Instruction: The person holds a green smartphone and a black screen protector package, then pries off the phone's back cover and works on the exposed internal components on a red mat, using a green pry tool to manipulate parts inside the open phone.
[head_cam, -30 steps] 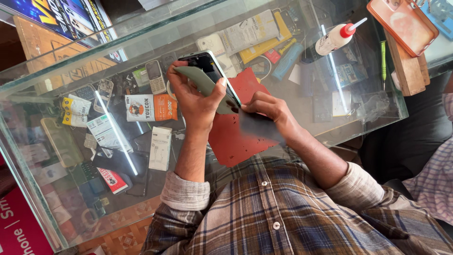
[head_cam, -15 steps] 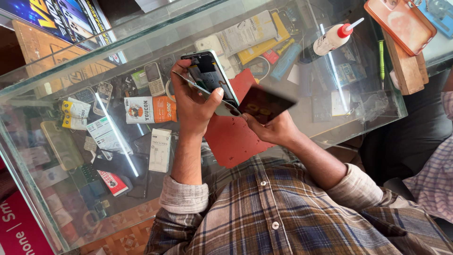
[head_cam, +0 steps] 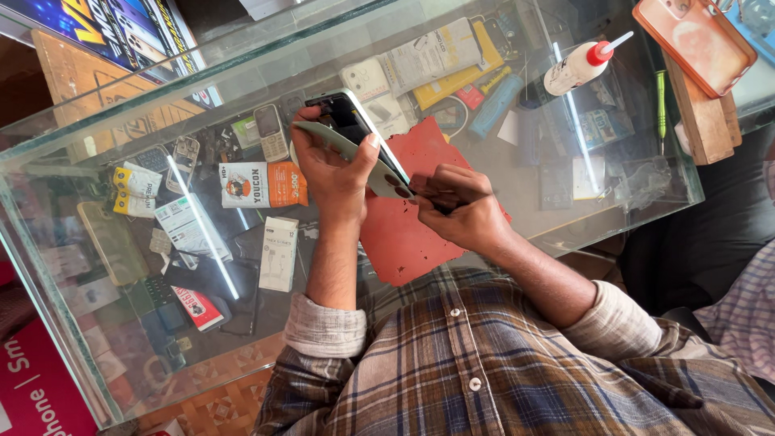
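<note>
My left hand (head_cam: 331,173) grips a smartphone (head_cam: 358,119) held on edge above a glass counter, its dark screen facing away and its pale green back (head_cam: 343,147) toward me. My right hand (head_cam: 460,208) is closed at the phone's near end by the camera lenses, pinching a small dark flat piece (head_cam: 421,192) that my fingers mostly hide. Beneath both hands a red mat (head_cam: 400,242) lies on the glass.
The glass counter (head_cam: 565,206) shows several boxed accessories and old phones inside. On top stand a white glue bottle with a red cap (head_cam: 577,69), a green pen-like tool (head_cam: 660,101), a wooden block (head_cam: 698,117) and an orange phone case (head_cam: 694,44). Another person's checked sleeve (head_cam: 747,303) is at the right.
The dark flat piece, held out in plain view half a second ago, is now tucked in my right fingers against the phone's end. My left hand has tilted the phone more on edge.
</note>
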Motion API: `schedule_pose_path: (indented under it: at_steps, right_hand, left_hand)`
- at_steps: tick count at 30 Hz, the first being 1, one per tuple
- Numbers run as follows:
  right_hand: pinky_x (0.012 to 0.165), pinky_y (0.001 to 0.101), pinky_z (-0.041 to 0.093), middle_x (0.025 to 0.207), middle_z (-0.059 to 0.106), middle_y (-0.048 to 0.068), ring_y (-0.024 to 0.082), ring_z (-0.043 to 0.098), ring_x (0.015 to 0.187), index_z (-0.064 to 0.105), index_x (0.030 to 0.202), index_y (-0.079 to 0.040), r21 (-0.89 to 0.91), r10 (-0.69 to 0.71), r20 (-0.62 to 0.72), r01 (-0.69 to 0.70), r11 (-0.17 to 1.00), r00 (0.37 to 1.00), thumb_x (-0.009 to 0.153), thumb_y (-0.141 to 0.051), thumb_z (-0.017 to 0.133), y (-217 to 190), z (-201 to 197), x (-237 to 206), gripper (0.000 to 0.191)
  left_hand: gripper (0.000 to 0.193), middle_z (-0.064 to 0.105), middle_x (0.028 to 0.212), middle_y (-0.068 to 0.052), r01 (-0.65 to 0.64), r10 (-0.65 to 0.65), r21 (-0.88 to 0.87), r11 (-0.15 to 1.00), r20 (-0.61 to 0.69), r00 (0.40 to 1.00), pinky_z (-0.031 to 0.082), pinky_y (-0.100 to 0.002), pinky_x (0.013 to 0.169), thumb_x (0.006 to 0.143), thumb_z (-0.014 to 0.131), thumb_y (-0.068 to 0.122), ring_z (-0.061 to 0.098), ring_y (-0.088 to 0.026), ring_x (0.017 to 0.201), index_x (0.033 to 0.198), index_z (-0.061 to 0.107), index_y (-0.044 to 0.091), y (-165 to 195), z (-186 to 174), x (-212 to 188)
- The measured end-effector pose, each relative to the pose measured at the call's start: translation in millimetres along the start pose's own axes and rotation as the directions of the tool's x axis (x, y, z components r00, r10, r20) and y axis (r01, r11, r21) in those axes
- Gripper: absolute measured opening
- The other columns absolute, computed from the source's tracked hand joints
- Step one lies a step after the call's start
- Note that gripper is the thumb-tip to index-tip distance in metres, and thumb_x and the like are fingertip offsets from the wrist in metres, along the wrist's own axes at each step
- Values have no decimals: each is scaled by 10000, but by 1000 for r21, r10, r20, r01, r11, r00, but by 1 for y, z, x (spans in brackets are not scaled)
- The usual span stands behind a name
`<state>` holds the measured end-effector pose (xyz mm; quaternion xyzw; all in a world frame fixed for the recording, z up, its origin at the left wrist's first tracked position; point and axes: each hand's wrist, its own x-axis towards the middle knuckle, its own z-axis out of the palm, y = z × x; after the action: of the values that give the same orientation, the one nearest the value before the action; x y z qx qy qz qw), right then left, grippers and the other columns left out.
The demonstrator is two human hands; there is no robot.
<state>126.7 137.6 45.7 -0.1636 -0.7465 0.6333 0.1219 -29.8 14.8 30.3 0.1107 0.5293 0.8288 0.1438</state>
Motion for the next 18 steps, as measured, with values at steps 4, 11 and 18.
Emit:
schedule_pose_path:
  at_steps: [4, 11, 18]
  right_hand:
    - [525, 282, 414, 774, 588, 55, 91, 528, 618, 683, 924, 33, -158, -167, -26, 161, 974, 986, 884, 47, 782, -2, 5, 3, 108]
    - [624, 272, 537, 890, 689, 98, 139, 706, 769, 610, 882, 22, -88, -401, -124, 392, 916, 908, 903, 119, 743, 12, 20, 8, 166]
    - [687, 306, 579, 860, 665, 133, 242, 766, 899, 544, 846, 22, -80, -467, -196, 460, 884, 863, 872, 144, 754, 25, 31, 12, 244]
  left_hand:
    - [671, 528, 1296, -56, -3, -2, -72, 997, -71, 997, 512, -345, 1083, 829, 817, -17, 574, -168, 1196, 1372, 441, 102, -9, -8, 3]
    - [614, 527, 1256, -56, 46, -97, -219, 975, -232, 968, 535, -380, 973, 858, 741, -24, 568, -184, 1139, 1365, 414, 91, -18, -21, 5]
    - [636, 515, 1300, -58, 13, -78, -245, 969, -256, 964, 518, -368, 1023, 883, 753, 1, 556, -169, 1176, 1409, 406, 85, -23, -24, 3]
